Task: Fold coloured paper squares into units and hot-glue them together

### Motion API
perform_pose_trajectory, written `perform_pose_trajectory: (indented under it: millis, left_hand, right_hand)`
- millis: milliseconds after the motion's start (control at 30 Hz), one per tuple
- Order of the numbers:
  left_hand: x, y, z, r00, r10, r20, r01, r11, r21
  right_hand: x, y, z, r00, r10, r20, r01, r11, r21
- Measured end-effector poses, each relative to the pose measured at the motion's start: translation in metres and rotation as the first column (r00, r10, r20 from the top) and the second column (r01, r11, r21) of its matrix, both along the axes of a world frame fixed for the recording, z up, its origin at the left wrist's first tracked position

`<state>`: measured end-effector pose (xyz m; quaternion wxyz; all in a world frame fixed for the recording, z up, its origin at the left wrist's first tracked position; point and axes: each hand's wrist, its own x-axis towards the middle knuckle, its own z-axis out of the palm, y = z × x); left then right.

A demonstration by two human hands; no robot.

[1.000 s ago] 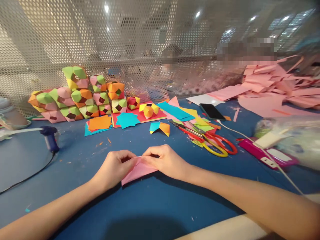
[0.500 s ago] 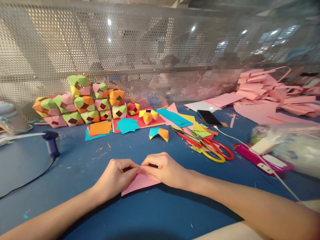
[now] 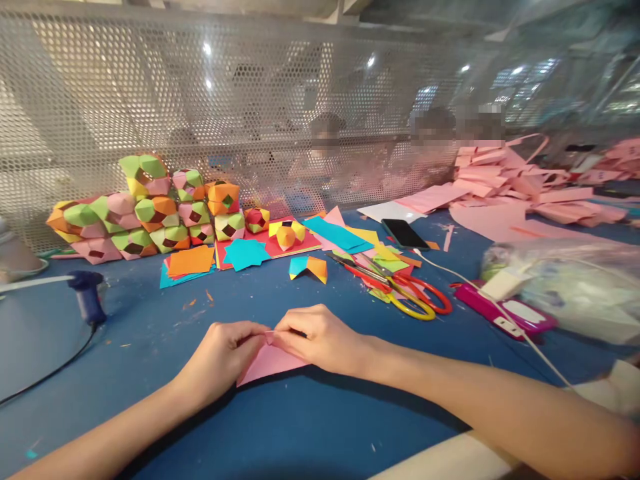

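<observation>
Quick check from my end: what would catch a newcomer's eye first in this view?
Probably the stack of colourful folded-paper balls at the back left, against the perforated metal screen. Next, the heap of pink paper strips at the back right. Then, front and centre, the left hand and right hand pinching a folded pink paper over the blue table.

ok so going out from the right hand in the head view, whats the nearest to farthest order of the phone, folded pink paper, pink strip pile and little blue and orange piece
1. Folded pink paper: held at the right hand's fingertips
2. Blue and orange piece: just ahead
3. Phone: ahead, to the right
4. Pink strip pile: far right
</observation>
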<state>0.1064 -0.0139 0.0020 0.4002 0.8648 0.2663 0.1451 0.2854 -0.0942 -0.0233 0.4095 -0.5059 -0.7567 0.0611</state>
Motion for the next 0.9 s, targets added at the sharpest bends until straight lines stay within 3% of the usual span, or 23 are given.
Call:
perform_pose_trajectory:
  millis: [167,267,400,533,733,900]
  left_hand:
    - [-0.004,0.011,0.016,0.969,-0.234,-0.077,0.222,0.966,-0.136]
    - [-0.005,0.014,0.02,0.947,-0.301,-0.113,0.282,0.946,-0.163]
    - [-0.004,0.007,0.011,0.978,-0.152,-0.146,0.148,0.988,-0.035]
    - [0.0,-0.003,0.003,0.989,-0.053,-0.135,0.069,0.991,0.116]
    - [0.001,-0.01,0.001,0.995,0.008,-0.099,0.009,0.986,0.165]
    - [0.0,-0.01,-0.003,0.997,0.062,-0.035,-0.055,0.983,0.178]
  right_hand:
    - [0.005,0.001,0.002,0.999,0.027,0.042,-0.028,0.999,0.015]
    - [0.005,0.001,0.004,0.996,0.057,0.066,-0.059,0.998,0.021]
    - [0.002,-0.001,0.004,0.993,0.065,0.094,-0.068,0.997,0.028]
    - [-0.003,-0.004,0.003,0.987,0.088,0.134,-0.094,0.995,0.035]
    - [-0.007,-0.006,0.001,0.977,0.082,0.197,-0.104,0.989,0.104]
    - [-0.008,-0.005,0.002,0.997,0.014,0.072,-0.023,0.99,0.137]
